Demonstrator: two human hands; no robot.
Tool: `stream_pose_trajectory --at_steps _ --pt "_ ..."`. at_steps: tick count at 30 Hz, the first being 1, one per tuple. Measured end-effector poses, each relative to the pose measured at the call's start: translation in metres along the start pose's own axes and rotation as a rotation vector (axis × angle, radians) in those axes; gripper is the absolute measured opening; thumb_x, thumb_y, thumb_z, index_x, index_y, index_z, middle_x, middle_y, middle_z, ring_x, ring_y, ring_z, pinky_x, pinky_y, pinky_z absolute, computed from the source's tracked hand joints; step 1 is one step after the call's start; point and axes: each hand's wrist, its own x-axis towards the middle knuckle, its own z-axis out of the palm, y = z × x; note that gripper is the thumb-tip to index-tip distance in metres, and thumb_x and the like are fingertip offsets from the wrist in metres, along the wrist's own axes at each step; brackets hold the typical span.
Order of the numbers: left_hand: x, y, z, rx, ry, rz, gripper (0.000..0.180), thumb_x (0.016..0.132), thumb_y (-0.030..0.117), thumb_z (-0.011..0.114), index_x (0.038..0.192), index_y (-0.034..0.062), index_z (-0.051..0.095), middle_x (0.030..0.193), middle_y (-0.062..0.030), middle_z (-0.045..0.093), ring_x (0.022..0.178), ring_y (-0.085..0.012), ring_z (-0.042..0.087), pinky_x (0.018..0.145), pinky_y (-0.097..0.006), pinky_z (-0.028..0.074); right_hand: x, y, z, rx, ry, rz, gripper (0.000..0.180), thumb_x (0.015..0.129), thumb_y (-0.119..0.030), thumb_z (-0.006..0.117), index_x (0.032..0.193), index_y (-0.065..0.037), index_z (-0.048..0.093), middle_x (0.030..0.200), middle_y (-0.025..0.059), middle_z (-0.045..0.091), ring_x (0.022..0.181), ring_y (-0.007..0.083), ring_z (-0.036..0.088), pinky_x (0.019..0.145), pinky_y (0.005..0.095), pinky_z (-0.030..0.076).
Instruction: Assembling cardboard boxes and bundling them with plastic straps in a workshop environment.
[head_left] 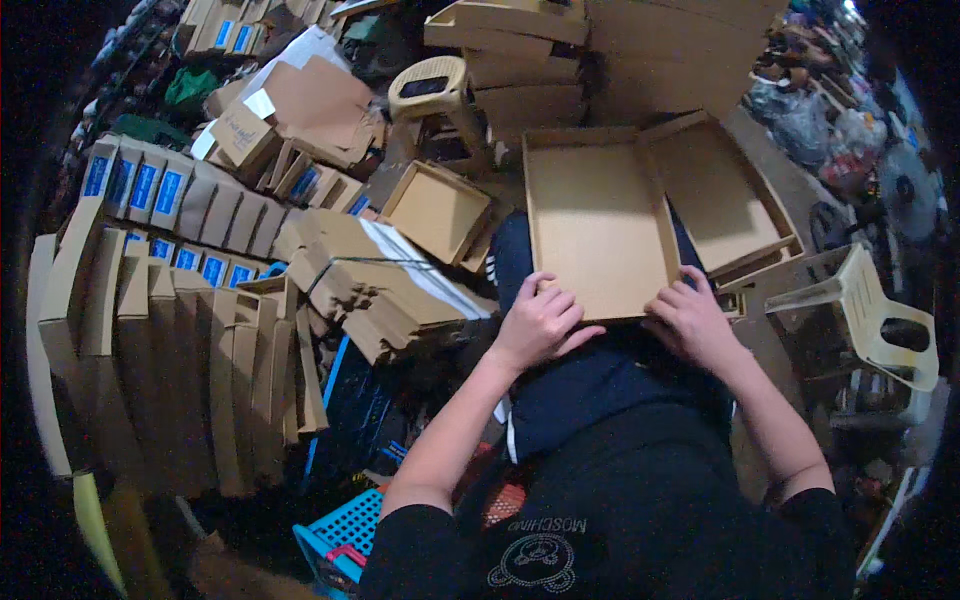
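A shallow open cardboard box (600, 220) rests over my lap, its inside facing up. At its near left corner my left hand (545, 318) grips the edge, fingers curled over the rim and thumb stretched along the near side. My right hand (692, 318) is closed on the near right corner, with its fingertips bent over the wall. Behind the box, to the right, leans a second shallow cardboard box (715, 195), partly covered by the first. Another cardboard tray (437, 212) lies to the left, apart from my hands.
A bundle of flattened cardboard (385, 275) tied with dark cord lies left of my lap. Rows of folded cartons (180, 370) fill the left side. One plastic stool (430, 88) stands ahead, another (890, 320) at the right. A blue plastic basket (335, 530) sits at lower left.
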Motion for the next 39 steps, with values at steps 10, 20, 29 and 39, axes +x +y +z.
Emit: stream_pose_trajectory --at_steps 10,20,29,39 --pt "-0.011 -0.021 -0.008 -0.264 0.088 -0.300 0.050 0.078 0.040 0.087 0.112 0.0082 0.070 0.110 -0.0127 0.063 0.113 -0.0365 0.056 0.103 -0.049 0.042 -0.010 0.005 -0.019 0.266 0.133 0.207 0.081 0.077 -0.006 0.083 0.150 -0.011 0.046 0.127 0.0155 0.060 0.118 0.0349 0.061 0.108 0.0478 0.048" --pt "-0.007 -0.033 0.010 -1.040 0.245 -0.854 0.083 0.099 0.020 0.071 0.161 0.0016 0.021 0.164 -0.0218 0.029 0.154 -0.0345 0.032 0.122 -0.047 0.034 -0.022 0.015 -0.017 0.463 0.093 0.279 0.077 0.075 0.007 0.079 0.145 -0.012 0.053 0.117 0.0141 0.066 0.108 0.0327 0.068 0.094 0.0415 0.057" --pt "-0.011 -0.039 0.013 -1.305 0.231 -0.951 0.092 0.102 0.018 0.065 0.167 0.0010 0.002 0.171 -0.0253 0.017 0.158 -0.0306 0.025 0.126 -0.041 0.026 -0.020 0.016 -0.007 0.303 0.219 0.086 0.019 0.078 -0.003 0.073 0.097 -0.004 0.071 0.102 0.0140 0.072 0.107 0.0325 0.069 0.092 0.0428 0.058" --pt "-0.029 -0.051 -0.015 -1.453 0.032 -1.046 0.061 0.091 0.023 0.078 0.140 -0.0039 0.053 0.133 -0.0144 0.065 0.126 -0.0246 0.061 0.109 -0.038 0.046 -0.014 0.011 -0.023 0.218 0.253 -0.079 0.018 0.080 -0.009 0.068 0.098 -0.007 0.074 0.104 0.0103 0.070 0.115 0.0321 0.067 0.100 0.0427 0.056"
